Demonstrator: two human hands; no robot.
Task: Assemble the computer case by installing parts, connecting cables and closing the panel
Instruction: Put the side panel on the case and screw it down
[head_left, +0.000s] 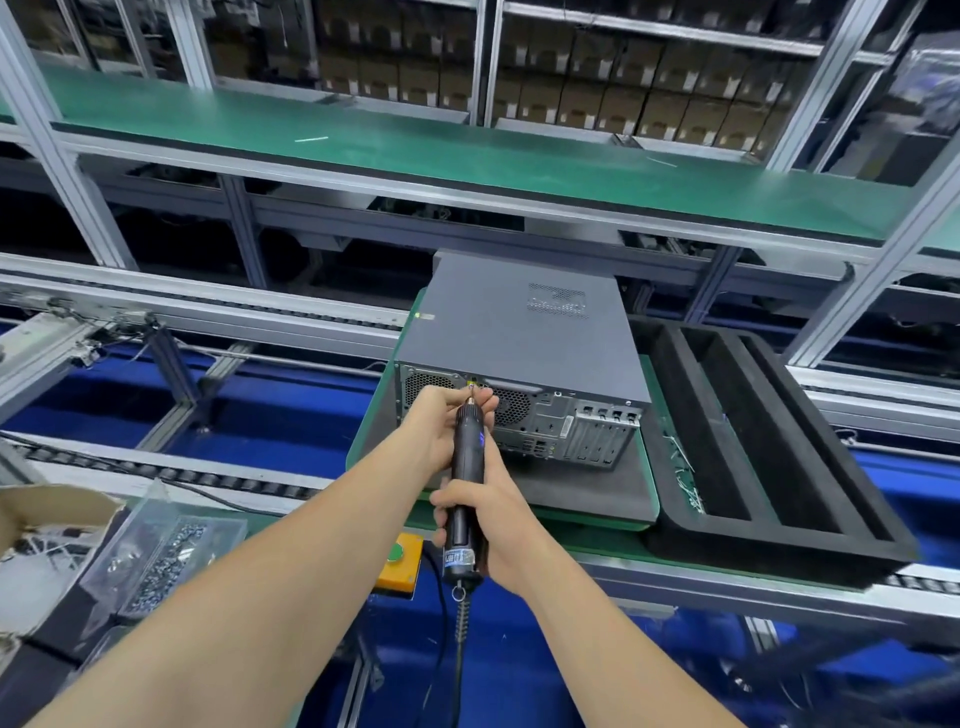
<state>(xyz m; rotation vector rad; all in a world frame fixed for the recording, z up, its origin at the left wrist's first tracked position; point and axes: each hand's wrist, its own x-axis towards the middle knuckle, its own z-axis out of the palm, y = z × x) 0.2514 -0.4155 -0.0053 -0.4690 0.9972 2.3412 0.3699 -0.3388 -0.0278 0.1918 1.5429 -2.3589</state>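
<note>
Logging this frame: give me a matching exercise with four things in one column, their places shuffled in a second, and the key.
Things:
1. electric screwdriver
2. black foam tray
3. clear screw bin
4. green button

Places:
a. on a yellow box at the bench's near edge
b. right of the computer case
c. lower left of the view
d. gripped by the right hand, its tip pinched by the left hand at the case's rear panel

Pairs: 1-d, 2-b, 3-c, 4-a.
</note>
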